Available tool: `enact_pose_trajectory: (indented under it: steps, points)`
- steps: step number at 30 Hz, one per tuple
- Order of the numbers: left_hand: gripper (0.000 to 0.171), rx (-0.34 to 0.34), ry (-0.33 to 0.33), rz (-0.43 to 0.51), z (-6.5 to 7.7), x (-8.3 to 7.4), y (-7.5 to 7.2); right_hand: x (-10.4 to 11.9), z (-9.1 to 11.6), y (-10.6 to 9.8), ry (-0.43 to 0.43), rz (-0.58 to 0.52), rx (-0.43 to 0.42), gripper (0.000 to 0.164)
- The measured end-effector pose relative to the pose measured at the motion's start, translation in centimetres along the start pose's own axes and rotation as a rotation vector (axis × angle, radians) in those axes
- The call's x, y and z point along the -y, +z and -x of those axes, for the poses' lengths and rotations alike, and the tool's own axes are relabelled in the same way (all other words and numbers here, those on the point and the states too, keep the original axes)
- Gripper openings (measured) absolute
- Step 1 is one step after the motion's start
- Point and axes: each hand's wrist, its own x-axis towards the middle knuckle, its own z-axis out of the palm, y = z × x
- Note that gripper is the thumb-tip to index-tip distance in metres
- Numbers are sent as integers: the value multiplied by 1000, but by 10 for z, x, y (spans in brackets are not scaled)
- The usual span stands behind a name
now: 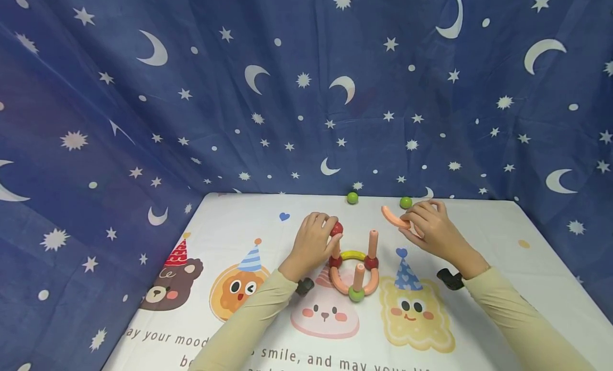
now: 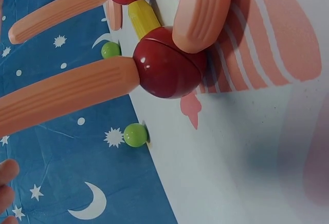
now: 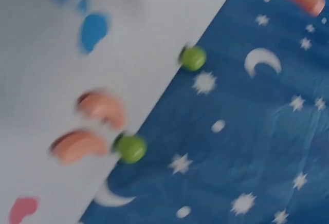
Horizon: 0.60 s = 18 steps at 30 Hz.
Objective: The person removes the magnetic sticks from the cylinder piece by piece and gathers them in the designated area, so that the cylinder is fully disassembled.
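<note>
A toy frame of curved and straight pieces stands on the table. At its base are a yellow curved piece (image 1: pixel 353 255), orange curved pieces (image 1: pixel 339 282), red balls (image 1: pixel 371 262) and a green ball (image 1: pixel 356 294); orange sticks (image 1: pixel 373 244) rise upright. My left hand (image 1: pixel 308 243) pinches a red ball (image 1: pixel 337 229) at the top of the left stick (image 2: pixel 72 94). My right hand (image 1: pixel 433 230) hovers, fingers bent, over two loose orange curved pieces (image 3: pixel 103 108) near the back; one is partly hidden by its fingers. Its fingertips are out of the blurred right wrist view.
Two loose green balls (image 1: pixel 352 198) (image 1: pixel 406 203) lie along the table's back edge. Behind them hangs a blue curtain (image 1: pixel 306 94) with moons and stars. A white cloth (image 1: pixel 258 216) printed with cartoon figures covers the table. Black straps (image 1: pixel 450 279) are on both wrists.
</note>
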Motion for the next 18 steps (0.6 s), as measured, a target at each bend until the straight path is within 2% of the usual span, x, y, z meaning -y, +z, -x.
enact_pose_trajectory:
  steps: [7,13,15,18]
  points:
    - [34,-16,2,-3,0,1,1,-30,28,-7,57,63,-1,53]
    - [33,-27,3,-3,0,1,3,-53,53,-7,128,99,45,55]
    - [33,-30,4,-5,0,1,3,-60,61,-6,144,109,67,47]
    - [34,-31,4,-8,0,1,4,-67,71,-4,149,130,99,25]
